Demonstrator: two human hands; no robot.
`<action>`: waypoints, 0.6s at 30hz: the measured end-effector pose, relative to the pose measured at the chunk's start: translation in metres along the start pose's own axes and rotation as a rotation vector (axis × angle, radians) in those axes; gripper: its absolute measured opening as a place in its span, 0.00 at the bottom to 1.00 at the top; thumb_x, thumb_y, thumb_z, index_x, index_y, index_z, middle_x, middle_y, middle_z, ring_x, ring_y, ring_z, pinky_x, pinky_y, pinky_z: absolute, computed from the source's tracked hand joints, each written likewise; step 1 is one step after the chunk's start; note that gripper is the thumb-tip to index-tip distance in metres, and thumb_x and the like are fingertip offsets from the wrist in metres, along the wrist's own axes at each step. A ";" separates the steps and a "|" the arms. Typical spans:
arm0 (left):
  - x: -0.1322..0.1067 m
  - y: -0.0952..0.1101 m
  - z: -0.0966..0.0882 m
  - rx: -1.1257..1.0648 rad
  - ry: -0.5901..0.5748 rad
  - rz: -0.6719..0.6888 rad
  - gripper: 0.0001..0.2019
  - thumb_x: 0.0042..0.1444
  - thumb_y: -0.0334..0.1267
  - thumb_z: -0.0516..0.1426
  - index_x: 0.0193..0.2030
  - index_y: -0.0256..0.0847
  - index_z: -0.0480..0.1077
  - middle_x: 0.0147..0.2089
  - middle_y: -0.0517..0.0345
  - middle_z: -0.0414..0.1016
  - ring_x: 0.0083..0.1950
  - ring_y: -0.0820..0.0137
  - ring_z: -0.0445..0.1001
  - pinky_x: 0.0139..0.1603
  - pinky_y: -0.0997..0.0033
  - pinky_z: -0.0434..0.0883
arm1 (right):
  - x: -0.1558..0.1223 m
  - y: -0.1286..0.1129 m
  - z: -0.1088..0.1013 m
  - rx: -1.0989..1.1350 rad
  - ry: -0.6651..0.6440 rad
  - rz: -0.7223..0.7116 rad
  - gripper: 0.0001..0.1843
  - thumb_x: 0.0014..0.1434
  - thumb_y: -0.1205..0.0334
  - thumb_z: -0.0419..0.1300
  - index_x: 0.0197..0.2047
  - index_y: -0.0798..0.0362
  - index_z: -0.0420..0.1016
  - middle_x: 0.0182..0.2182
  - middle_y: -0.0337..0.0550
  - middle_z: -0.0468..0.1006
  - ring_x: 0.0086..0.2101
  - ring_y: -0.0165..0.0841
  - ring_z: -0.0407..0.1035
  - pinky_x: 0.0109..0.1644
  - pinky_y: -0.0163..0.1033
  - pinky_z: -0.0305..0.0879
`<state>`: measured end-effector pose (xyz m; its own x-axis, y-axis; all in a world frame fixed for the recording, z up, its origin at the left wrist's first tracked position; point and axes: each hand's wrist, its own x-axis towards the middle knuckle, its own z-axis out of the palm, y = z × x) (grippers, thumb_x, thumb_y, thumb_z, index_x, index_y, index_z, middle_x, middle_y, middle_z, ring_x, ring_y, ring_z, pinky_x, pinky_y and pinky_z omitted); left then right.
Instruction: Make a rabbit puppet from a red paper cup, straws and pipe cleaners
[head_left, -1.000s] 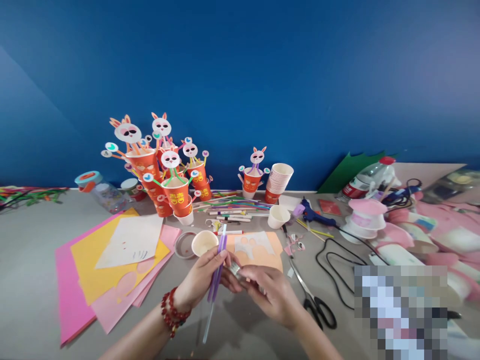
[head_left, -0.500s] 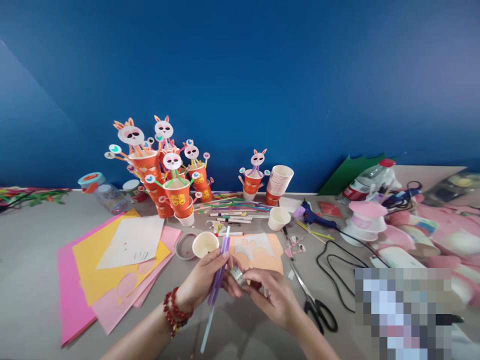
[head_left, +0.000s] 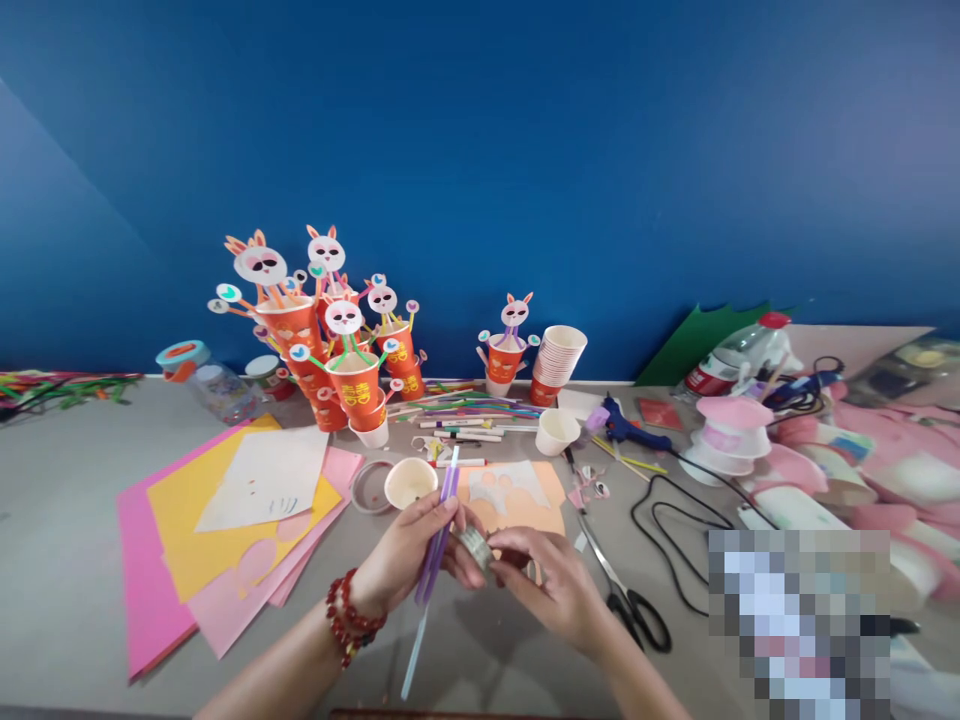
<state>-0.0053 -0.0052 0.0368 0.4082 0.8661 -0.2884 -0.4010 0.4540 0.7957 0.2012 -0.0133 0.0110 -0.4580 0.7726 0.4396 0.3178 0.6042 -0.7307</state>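
Observation:
My left hand (head_left: pixel 409 545) is closed around several thin purple straws (head_left: pixel 432 572) and a longer pale blue one (head_left: pixel 413 655). The same hand holds a small roll of clear tape (head_left: pixel 474 547) at its fingertips. At the roll's right edge, the thumb and fingers of my right hand (head_left: pixel 551 590) are pinched together; any tape end between them is too small to make out. Just beyond my left hand stands a white paper cup (head_left: pixel 411 484). Peach paper with cut-out holes (head_left: pixel 551 510) lies behind my right hand.
Red paper cups with rabbit faces (head_left: pixel 356 385) stand at the back left, stacked cups (head_left: pixel 559 355) at the back middle. Scissors (head_left: pixel 634 615) and a blue glue gun (head_left: pixel 634 430) with a black cord lie right. Coloured paper sheets (head_left: pixel 165 520) lie left, markers (head_left: pixel 465 432) behind.
The tape roll has turned slightly between my fingers, and my right hand has shifted a little at its edge. The straws stay in my left hand.

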 end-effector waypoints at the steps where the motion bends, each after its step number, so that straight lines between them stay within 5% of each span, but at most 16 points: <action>1: 0.000 0.000 0.000 0.008 -0.003 -0.005 0.15 0.62 0.47 0.57 0.34 0.37 0.65 0.26 0.54 0.78 0.23 0.66 0.80 0.25 0.73 0.74 | 0.000 0.000 -0.001 0.015 -0.016 0.001 0.08 0.66 0.64 0.58 0.48 0.49 0.71 0.33 0.41 0.81 0.27 0.30 0.73 0.31 0.31 0.67; 12: 0.000 -0.001 -0.002 0.059 -0.026 0.015 0.15 0.63 0.48 0.55 0.38 0.35 0.68 0.27 0.49 0.80 0.26 0.63 0.82 0.28 0.71 0.75 | 0.013 -0.008 -0.008 0.253 -0.095 0.160 0.05 0.67 0.62 0.57 0.37 0.51 0.71 0.34 0.42 0.72 0.31 0.32 0.69 0.34 0.35 0.66; 18: -0.002 0.000 0.003 0.128 0.009 0.025 0.16 0.64 0.49 0.54 0.39 0.35 0.67 0.24 0.49 0.80 0.26 0.63 0.81 0.29 0.71 0.75 | 0.015 -0.013 -0.011 0.109 -0.155 0.224 0.07 0.68 0.64 0.54 0.35 0.51 0.67 0.31 0.40 0.72 0.32 0.32 0.67 0.34 0.34 0.62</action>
<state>-0.0040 -0.0079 0.0386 0.3914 0.8792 -0.2718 -0.3030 0.4020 0.8640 0.1992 -0.0074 0.0332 -0.5110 0.8401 0.1821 0.3382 0.3912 -0.8559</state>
